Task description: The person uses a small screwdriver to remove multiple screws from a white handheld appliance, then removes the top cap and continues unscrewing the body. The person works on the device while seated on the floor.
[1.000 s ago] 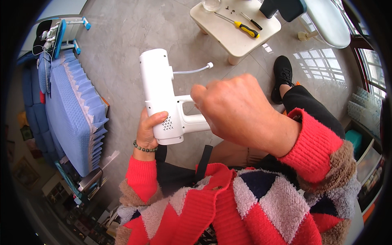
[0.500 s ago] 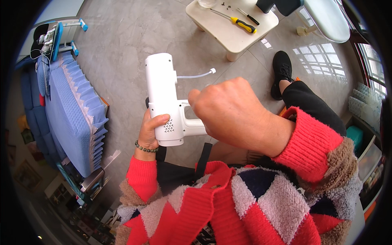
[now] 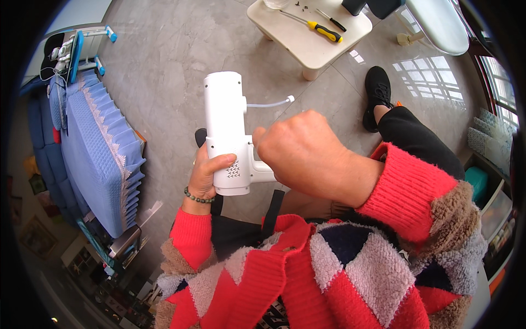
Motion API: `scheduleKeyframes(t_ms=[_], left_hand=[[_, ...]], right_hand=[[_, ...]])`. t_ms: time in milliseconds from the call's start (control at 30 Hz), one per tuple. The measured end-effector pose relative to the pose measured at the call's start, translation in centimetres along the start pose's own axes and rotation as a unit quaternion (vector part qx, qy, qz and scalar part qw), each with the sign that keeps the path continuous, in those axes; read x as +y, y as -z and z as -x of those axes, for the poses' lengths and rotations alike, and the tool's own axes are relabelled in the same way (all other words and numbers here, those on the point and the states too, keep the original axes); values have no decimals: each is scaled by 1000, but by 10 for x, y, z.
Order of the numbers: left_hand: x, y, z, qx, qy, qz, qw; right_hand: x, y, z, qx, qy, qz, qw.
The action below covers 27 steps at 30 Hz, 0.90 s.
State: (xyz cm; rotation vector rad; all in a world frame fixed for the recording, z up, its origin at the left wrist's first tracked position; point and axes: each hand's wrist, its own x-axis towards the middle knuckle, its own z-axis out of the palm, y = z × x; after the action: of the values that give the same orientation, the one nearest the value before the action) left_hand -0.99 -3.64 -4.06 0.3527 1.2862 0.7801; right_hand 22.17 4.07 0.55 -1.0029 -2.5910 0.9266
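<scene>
A white gun-shaped plastic device point(image 3: 226, 118) lies lengthwise before me, with vent slots and screw holes in its casing. My left hand point(image 3: 207, 170) grips its lower end from the left, thumb across the front by the vents. From the device's right side sticks a thin clear tube point(image 3: 268, 104) with a white cap. My right hand point(image 3: 304, 151) is closed in a fist over the end of the loop handle point(image 3: 262, 174), covering part of it. The curled fingers face away, so what they hold, if anything, is hidden.
A small cream table point(image 3: 279, 34) ahead carries a yellow-black screwdriver point(image 3: 326, 33), a thin black-handled screwdriver point(image 3: 331, 21), several small dark screws and a clear container. A blue-covered bed point(image 3: 101, 159) stands at left, a shelf point(image 3: 496, 211) at right. My black shoe point(image 3: 378, 96) rests on tiled floor.
The white device has shifted slightly to the right in my left hand. My right fist has moved a little left and down, staying closed by the handle.
</scene>
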Motion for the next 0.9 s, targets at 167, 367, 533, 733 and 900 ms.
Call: scheduleKeyframes(t_ms=[167, 367, 533, 733, 900], left_hand=[[-2, -2, 0, 6, -3, -1, 1000], [1, -6, 1, 1, -8, -8, 1000], [0, -11, 1, -1, -2, -21, 1000], [-2, -10, 5, 14, -26, -23, 999], [-10, -9, 7, 27, -64, -69, 995]], right_hand=[[-3, -5, 1, -22, 2, 14, 1000], [-5, -8, 2, -34, 15, 21, 999], [2, -14, 0, -28, 66, 64, 995], [6, -18, 0, -75, 130, 95, 984], [-1, -23, 6, -110, 83, 85, 987]])
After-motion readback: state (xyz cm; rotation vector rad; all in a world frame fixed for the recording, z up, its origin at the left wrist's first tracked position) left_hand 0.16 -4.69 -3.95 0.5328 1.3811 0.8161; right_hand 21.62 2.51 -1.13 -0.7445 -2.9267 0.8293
